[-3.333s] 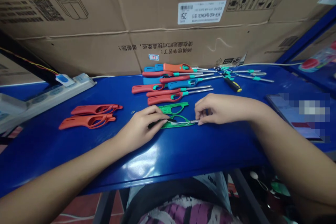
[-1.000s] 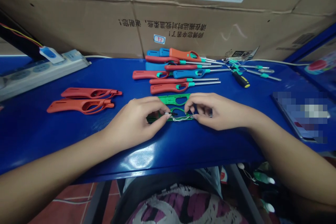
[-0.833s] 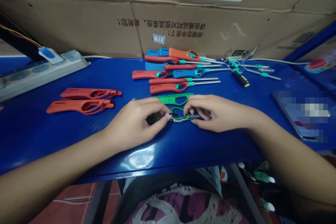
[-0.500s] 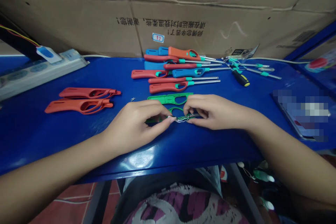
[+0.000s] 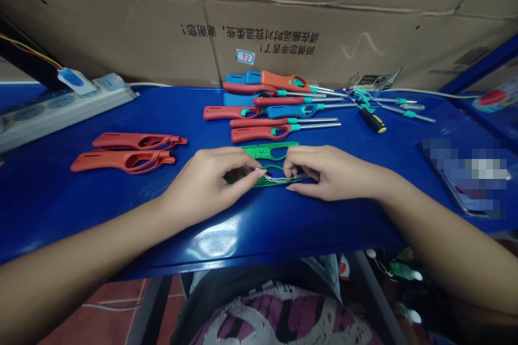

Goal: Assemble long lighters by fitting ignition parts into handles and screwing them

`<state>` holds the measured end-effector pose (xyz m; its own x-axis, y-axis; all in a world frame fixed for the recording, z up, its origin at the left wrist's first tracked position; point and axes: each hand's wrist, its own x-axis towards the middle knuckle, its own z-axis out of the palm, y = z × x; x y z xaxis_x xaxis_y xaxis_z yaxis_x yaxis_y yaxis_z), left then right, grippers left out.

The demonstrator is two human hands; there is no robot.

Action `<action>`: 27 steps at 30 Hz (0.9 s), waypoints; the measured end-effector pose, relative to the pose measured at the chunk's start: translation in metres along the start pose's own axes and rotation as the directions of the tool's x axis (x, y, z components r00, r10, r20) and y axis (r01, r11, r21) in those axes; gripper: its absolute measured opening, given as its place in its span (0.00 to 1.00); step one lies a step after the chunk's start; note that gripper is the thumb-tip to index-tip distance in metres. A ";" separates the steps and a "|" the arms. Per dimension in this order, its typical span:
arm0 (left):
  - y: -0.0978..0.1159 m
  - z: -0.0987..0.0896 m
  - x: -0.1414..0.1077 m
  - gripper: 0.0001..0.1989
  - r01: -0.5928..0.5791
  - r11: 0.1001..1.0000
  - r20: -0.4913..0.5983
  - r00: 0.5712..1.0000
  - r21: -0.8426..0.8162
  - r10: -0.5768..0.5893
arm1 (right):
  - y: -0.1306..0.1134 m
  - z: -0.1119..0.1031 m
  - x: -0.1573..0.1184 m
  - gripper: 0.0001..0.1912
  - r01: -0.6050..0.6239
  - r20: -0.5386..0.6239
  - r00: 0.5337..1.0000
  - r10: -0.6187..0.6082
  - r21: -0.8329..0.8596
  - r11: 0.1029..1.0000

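Observation:
My left hand (image 5: 216, 180) pinches the left end of some thin white wires (image 5: 279, 179), near a small dark part. At the other end my right hand (image 5: 324, 172) has thumb and fingers closed around the wires and a thin metal rod (image 5: 301, 176). The wires stretch between both hands, over a green lighter shell half (image 5: 261, 184) lying on the table. Just behind it rests a second green shell half (image 5: 261, 150), its hollow side up. My fingers cover parts of both halves.
Several red, blue and orange lighters (image 5: 263, 133) lie behind my hands. Wired metal rods (image 5: 421, 117) and a screwdriver (image 5: 373, 120) are back right. Red shell halves (image 5: 121, 160) and a power strip (image 5: 60, 110) are at left, a phone-like object (image 5: 441, 172) at right. A cardboard box (image 5: 133, 38) stands behind.
My left hand has shifted slightly left and up, and the wires between the hands look straighter. My right hand has hardly moved.

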<state>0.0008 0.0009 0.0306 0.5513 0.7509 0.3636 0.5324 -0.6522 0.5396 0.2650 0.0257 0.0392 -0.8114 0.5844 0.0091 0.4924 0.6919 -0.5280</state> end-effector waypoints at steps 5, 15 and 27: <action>-0.001 0.000 0.000 0.08 0.028 1.000 0.031 0.999 -0.001 -0.027 | 0.001 0.001 0.001 0.05 0.016 -0.003 1.000 -0.016 -0.002 1.000; -0.009 -0.001 0.004 0.07 0.068 0.998 0.076 0.995 -0.002 -0.067 | 0.001 0.001 0.000 0.05 0.094 -0.071 0.993 -0.097 -0.053 0.994; -0.013 -0.003 0.006 0.08 0.088 0.996 0.088 0.992 0.022 -0.090 | 0.008 0.003 0.001 0.03 0.133 -0.177 0.977 -0.120 0.063 0.989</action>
<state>-0.0050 0.0142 0.0283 0.5558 0.7944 0.2450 0.5928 -0.5853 0.5532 0.2671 0.0307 0.0321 -0.7959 0.5630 0.2228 0.3595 0.7355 -0.5744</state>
